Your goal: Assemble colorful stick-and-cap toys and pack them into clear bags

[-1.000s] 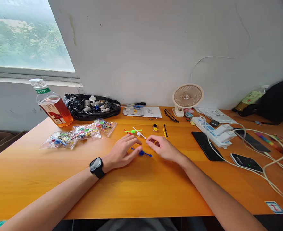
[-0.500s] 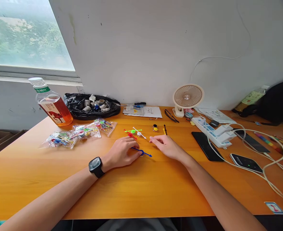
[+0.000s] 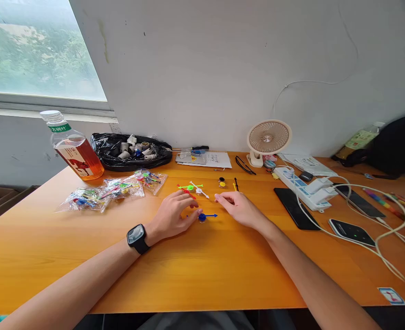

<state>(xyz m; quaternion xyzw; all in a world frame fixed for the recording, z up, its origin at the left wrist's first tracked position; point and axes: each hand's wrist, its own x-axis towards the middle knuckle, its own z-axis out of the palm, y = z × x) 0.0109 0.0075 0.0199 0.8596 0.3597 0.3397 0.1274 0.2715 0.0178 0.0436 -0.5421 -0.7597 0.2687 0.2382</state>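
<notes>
Curving beside a blue spinner (image 3: 202,218) below frame centre, the left hand (image 3: 172,216) is holding its fingers apart; the right hand (image 3: 242,211) is pinching fingers together.

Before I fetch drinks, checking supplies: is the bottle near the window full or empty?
Partly full: the bottle holds amber liquid, its level stopping short of the top.

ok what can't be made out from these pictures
Head view:
Blue plastic arrow: partly hidden by the left hand.
Yellow plastic arrow: lower end hidden by the right hand.
White printed paper sheet: writing too small.
Bright glass window: cut off by top, left edges.
</notes>
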